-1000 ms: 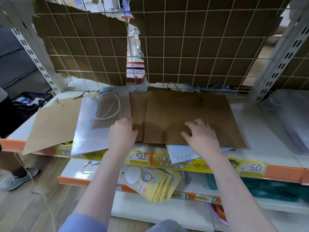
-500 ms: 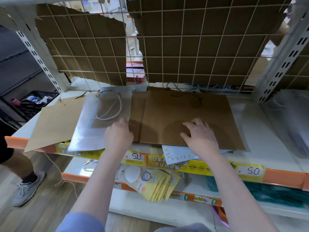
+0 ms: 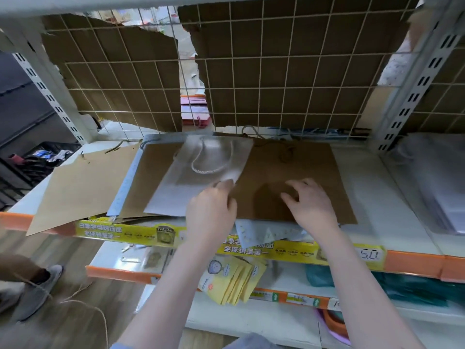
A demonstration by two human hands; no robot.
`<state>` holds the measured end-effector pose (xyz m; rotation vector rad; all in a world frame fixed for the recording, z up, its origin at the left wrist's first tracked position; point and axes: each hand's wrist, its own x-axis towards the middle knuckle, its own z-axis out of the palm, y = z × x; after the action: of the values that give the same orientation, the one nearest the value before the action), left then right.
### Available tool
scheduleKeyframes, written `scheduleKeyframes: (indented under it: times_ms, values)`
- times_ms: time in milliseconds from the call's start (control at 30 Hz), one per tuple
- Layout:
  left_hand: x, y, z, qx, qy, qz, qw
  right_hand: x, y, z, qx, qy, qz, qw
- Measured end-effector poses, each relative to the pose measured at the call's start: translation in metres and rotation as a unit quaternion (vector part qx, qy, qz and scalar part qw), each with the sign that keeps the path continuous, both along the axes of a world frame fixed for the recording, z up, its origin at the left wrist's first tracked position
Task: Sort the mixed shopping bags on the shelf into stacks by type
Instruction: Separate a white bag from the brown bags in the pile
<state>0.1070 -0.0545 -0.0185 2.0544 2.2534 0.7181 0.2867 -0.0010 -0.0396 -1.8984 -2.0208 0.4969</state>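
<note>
Now both hands work over flat bags on the shelf (image 3: 382, 197).

Largest, the dark brown bag (image 3: 302, 172) lies flat mid-shelf, its near edge at the shelf's front edge; the right hand (image 3: 310, 206) rests on its near part, fingers loosely bent and spread, gripping nothing. A light brown bag (image 3: 83, 187) lies at the left end, its near corner overhanging the front edge. Between them another brown bag (image 3: 148, 177) lies flat, and on it the white bag (image 3: 191, 182) with a rope handle (image 3: 208, 165), its right side overlapping the dark brown bag. The left hand (image 3: 211, 212) pinches the white bag's lower right corner, lifted slightly. A pale bag (image 3: 266, 231) pokes out under the dark brown bag at the front edge, between the wrists.
</note>
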Motion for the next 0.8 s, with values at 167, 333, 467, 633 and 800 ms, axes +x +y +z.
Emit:
scheduleKeyframes:
  times_ms: [167, 333, 467, 633, 800]
  values:
    - [-0.001, 0.007, -0.033, 0.0, -0.057, -0.071, 0.996, 0.017, 0.001, -0.004, -0.001, -0.032, -0.056, 0.998]
    - [-0.032, 0.025, -0.035, 0.027, -0.116, -0.049, 0.992, 0.022, 0.002, -0.007, -0.011, -0.067, -0.1, 0.993]
    - [-0.053, 0.037, -0.03, -0.053, -0.081, 0.086, 0.992, 0.024, 0.003, -0.006, -0.037, -0.087, -0.146, 0.985]
    - [-0.066, 0.041, -0.03, -0.195, -0.051, 0.167, 0.965, 0.029, 0.008, -0.006, -0.067, -0.074, -0.2, 0.975]
    - [-0.061, 0.038, -0.022, -0.149, -0.049, 0.22, 0.963, 0.031, 0.009, -0.007, -0.04, -0.094, -0.225, 0.969]
